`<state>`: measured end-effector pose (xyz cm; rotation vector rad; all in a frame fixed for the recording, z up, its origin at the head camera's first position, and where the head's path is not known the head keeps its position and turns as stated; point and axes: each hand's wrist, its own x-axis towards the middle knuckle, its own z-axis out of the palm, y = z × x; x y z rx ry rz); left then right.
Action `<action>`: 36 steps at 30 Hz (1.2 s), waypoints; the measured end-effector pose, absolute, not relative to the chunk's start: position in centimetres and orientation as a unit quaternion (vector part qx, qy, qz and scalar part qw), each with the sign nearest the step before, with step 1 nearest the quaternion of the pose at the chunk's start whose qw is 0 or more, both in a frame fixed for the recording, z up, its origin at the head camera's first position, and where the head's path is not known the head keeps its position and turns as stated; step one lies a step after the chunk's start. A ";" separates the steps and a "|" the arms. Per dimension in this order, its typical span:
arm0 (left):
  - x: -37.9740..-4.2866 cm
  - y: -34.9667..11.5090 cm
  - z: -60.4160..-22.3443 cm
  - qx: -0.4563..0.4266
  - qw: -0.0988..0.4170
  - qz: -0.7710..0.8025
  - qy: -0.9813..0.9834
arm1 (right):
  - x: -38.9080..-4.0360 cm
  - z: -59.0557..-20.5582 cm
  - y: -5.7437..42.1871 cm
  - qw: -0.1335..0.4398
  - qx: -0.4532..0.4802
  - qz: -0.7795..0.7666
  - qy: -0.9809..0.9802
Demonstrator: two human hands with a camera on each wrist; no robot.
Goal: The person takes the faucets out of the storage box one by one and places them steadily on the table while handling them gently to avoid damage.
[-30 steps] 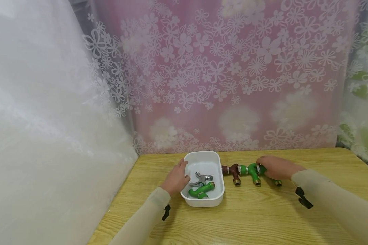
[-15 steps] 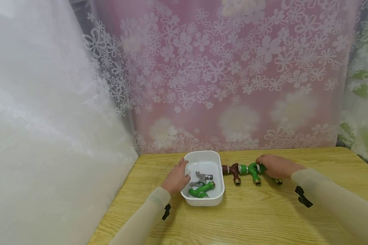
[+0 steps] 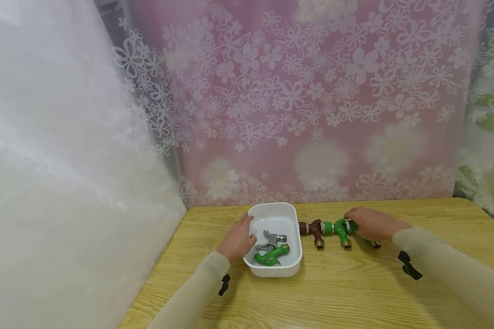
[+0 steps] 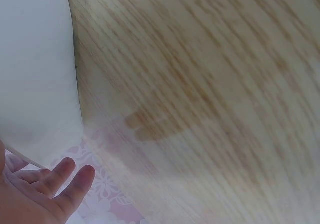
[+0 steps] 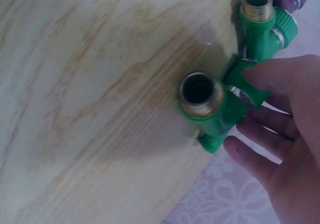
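Note:
A white plastic basin holds a green faucet and a grey-and-chrome faucet. My left hand rests at its left rim, thumb and fingers spread and relaxed; the left wrist view shows two fingers stretched past the wall. To the right of the basin, faucets lie in a row, spouts facing me: a dark brown one, a green one and another green one at the right end. My right hand pinches this end faucet between thumb and fingers, hiding most of it from the head view.
All of this sits on a wood-grain table. Behind its far edge hangs a pink flowered curtain. A whitish plastic sheet hangs along the left, and a leaf-patterned one at the right.
Both hands keep their places at the basin and the end faucet. Only a slight shift of the whole head view shows.

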<state>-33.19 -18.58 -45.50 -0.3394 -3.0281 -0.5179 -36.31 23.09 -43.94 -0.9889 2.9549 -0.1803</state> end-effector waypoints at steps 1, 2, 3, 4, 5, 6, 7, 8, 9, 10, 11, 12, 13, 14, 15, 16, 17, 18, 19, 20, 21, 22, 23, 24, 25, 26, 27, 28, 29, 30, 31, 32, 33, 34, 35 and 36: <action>-33.2 -18.6 -45.5 -0.111 0.025 -0.167 -0.979 | -36.2 -43.8 23.0 0.008 -0.316 -0.054 0.947; -33.2 -18.5 -45.5 -0.111 0.025 -0.166 -0.980 | -36.2 -43.7 22.8 0.003 -0.317 -0.049 0.947; -33.2 -18.5 -45.5 -0.110 0.024 -0.165 -0.980 | -36.1 -43.5 22.7 0.001 -0.317 -0.048 0.947; -33.2 -18.5 -45.4 -0.109 0.022 -0.163 -0.980 | -35.9 -43.3 22.4 -0.003 -0.319 -0.046 0.947; -33.2 -18.5 -45.4 -0.109 0.022 -0.163 -0.980 | -35.9 -43.0 22.2 -0.009 -0.322 -0.046 0.946; -33.2 -18.5 -45.4 -0.109 0.023 -0.163 -0.980 | -35.8 -42.7 21.8 -0.010 -0.325 -0.045 0.944; -33.2 -18.5 -45.4 -0.110 0.024 -0.164 -0.980 | -35.7 -42.4 21.5 -0.011 -0.330 -0.044 0.943; -33.2 -18.5 -45.4 -0.109 0.024 -0.163 -0.980 | -35.6 -42.1 21.2 -0.012 -0.335 -0.045 0.941; -33.2 -18.5 -45.4 -0.109 0.025 -0.163 -0.980 | -35.6 -41.8 20.8 -0.010 -0.340 -0.045 0.939; -33.2 -18.5 -45.4 -0.110 0.025 -0.163 -0.980 | -35.5 -41.6 20.5 -0.008 -0.347 -0.042 0.937; -33.2 -18.5 -45.4 -0.110 0.026 -0.163 -0.980 | -35.5 -41.4 20.1 -0.005 -0.353 -0.042 0.935; -33.2 -18.5 -45.4 -0.111 0.026 -0.163 -0.980 | -35.4 -41.1 19.7 -0.001 -0.359 -0.043 0.932; -33.2 -18.6 -45.4 -0.111 0.026 -0.163 -0.980 | -35.3 -40.9 19.4 0.003 -0.365 -0.044 0.930; -33.2 -18.6 -45.4 -0.111 0.025 -0.164 -0.980 | -35.3 -40.7 19.0 0.004 -0.371 -0.045 0.927; -33.1 -18.6 -45.4 -0.112 0.026 -0.165 -0.980 | -35.2 -40.6 18.7 0.007 -0.374 -0.044 0.926; -33.1 -18.6 -45.4 -0.112 0.026 -0.166 -0.980 | -35.2 -40.5 18.3 0.008 -0.376 -0.045 0.926; -33.1 -18.6 -45.4 -0.112 0.027 -0.167 -0.979 | -35.1 -40.3 18.0 0.011 -0.377 -0.048 0.925; -33.2 -18.6 -45.4 -0.112 0.027 -0.167 -0.979 | -35.1 -40.1 17.6 0.014 -0.380 -0.047 0.924; -33.2 -18.6 -45.4 -0.112 0.028 -0.168 -0.979 | -35.0 -39.9 17.2 0.017 -0.382 -0.049 0.923; -33.2 -18.6 -45.5 -0.111 0.029 -0.167 -0.979 | -35.0 -39.7 16.9 0.019 -0.382 -0.048 0.923; -33.3 -18.6 -45.5 -0.109 0.028 -0.166 -0.980 | -34.9 -39.6 16.5 0.023 -0.382 -0.050 0.923; -33.3 -18.6 -45.6 -0.108 0.028 -0.164 -0.980 | -34.9 -39.3 16.1 0.024 -0.386 -0.050 0.921; -33.3 -18.6 -45.6 -0.106 0.028 -0.163 -0.980 | -34.9 -39.1 15.7 0.025 -0.392 -0.050 0.918; -33.4 -18.6 -45.6 -0.105 0.027 -0.163 -0.981 | -34.8 -38.9 15.3 0.025 -0.395 -0.048 0.917; -33.4 -18.6 -45.6 -0.104 0.028 -0.163 -0.981 | -34.8 -38.6 14.9 0.024 -0.397 -0.047 0.916; -33.4 -18.6 -45.6 -0.103 0.027 -0.163 -0.981 | -34.8 -38.5 14.4 0.022 -0.399 -0.043 0.916; -33.4 -18.6 -45.6 -0.104 0.028 -0.163 -0.981 | -34.7 -38.3 14.0 0.021 -0.406 -0.044 0.913; -33.4 -18.6 -45.6 -0.105 0.029 -0.164 -0.980 | -34.7 -38.1 13.5 0.022 -0.409 -0.044 0.911; -33.4 -18.6 -45.6 -0.106 0.030 -0.165 -0.980 | -34.7 -38.0 13.1 0.025 -0.410 -0.044 0.911; -33.4 -18.6 -45.5 -0.108 0.030 -0.166 -0.980 | -34.7 -37.8 12.6 0.028 -0.409 -0.044 0.911; -33.3 -18.6 -45.5 -0.110 0.031 -0.166 -0.979 | -34.7 -37.7 12.2 0.032 -0.410 -0.041 0.910; -33.3 -18.6 -45.4 -0.113 0.033 -0.166 -0.979 | -34.8 -37.5 11.8 0.036 -0.411 -0.040 0.910; -33.3 -18.6 -45.4 -0.114 0.033 -0.167 -0.979 | -34.8 -37.4 11.4 0.042 -0.411 -0.039 0.910; -33.2 -18.6 -45.4 -0.116 0.033 -0.166 -0.979 | -34.8 -37.3 11.0 0.047 -0.410 -0.035 0.910; -33.2 -18.6 -45.4 -0.118 0.034 -0.167 -0.978 | -34.9 -37.2 10.6 0.050 -0.412 -0.031 0.909; -33.1 -18.6 -45.3 -0.119 0.033 -0.167 -0.978 | -34.9 -37.1 10.2 0.052 -0.415 -0.026 0.908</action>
